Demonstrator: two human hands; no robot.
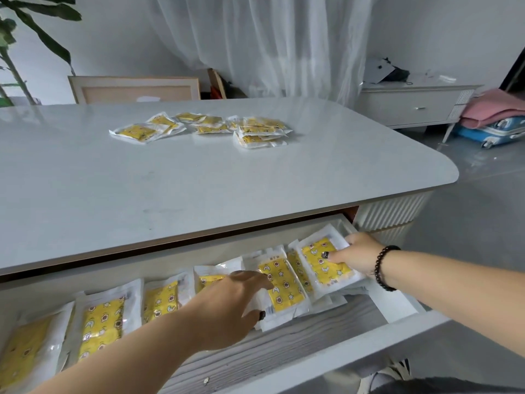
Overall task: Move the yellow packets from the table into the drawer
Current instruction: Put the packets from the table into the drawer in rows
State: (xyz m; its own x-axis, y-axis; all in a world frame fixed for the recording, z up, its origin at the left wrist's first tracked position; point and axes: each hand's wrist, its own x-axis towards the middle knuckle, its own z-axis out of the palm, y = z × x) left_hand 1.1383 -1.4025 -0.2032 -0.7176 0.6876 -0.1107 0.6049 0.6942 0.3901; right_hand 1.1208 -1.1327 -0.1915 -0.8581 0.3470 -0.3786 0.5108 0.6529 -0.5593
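Several yellow packets (204,127) in clear wrappers lie scattered on the white table (199,180), toward its far side. Below the near edge, the drawer (403,309) stands pulled out, and a row of yellow packets fills it from left to right. My left hand (227,311) is inside the drawer and grips the left edge of a star-patterned packet (281,282), thumb under it. My right hand (358,255) holds the rightmost packet (324,261) at the drawer's right end, thumb on top and fingers curled over its far edge.
A low white cabinet (412,105) stands at the back right, with a pink blanket on a blue suitcase (494,129) beside it. A framed board (133,89) leans behind the table. A plant (17,52) stands at the far left. Grey floor lies to the right.
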